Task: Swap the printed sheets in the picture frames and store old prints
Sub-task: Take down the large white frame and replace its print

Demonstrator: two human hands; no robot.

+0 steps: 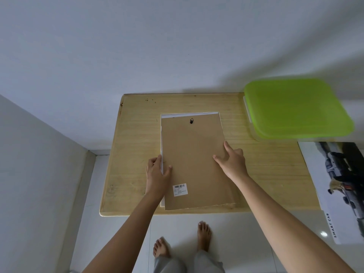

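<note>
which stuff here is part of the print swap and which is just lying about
In the job: picture frame, backing board, car print, green-lidded box (probably for old prints), left hand, right hand.
Just there: wooden table, barcode sticker.

A white picture frame (162,134) is lying face down on the wooden table (134,144), its brown backing board (193,154) facing up with a small black hanger (191,121) near the far end and a barcode label (180,189) near the close end. The left hand (157,174) is gripping the frame's left edge, thumb lying on the board. The right hand (232,160) is resting on the board's right edge, thumb and forefinger spread flat. A green-lidded container (295,107) is sitting at the table's far right corner, and a printed car sheet (338,184) is lying just in front of it, overhanging the table's near edge.
</note>
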